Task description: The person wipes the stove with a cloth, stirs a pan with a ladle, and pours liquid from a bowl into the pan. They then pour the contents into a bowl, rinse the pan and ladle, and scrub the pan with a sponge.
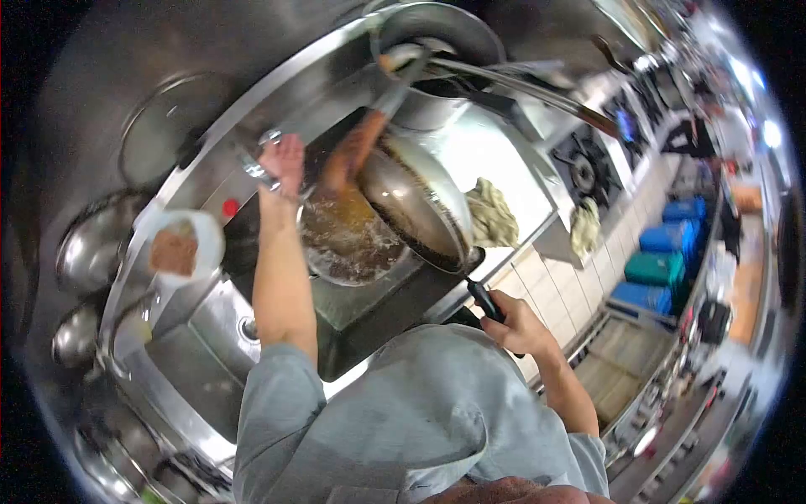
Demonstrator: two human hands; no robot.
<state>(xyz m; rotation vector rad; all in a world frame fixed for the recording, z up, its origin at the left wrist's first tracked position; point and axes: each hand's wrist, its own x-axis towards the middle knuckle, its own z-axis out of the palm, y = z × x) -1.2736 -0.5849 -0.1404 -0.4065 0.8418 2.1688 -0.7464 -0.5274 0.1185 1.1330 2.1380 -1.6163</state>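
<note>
My left hand (284, 164) is stretched over the left side of the sink, fingers extended, right by the chrome faucet (259, 168). My right hand (519, 325) is wrapped round the black handle of a frying pan (420, 206). The pan is tilted on its side over the sink (361, 311), its dark inside turned left. Just under it sits a round vessel (348, 248) of foaming brownish water. A blurred orange-brown elongated shape (348, 155) slants down toward that water; its kind does not show.
A big pot (437, 42) with a long-handled utensil (529, 88) stands behind the pan. A crumpled cloth (491, 214) lies right of it. A white container (180, 244) with brown contents sits left. Stove burners (583, 168) and blue bins (672, 244) are at right.
</note>
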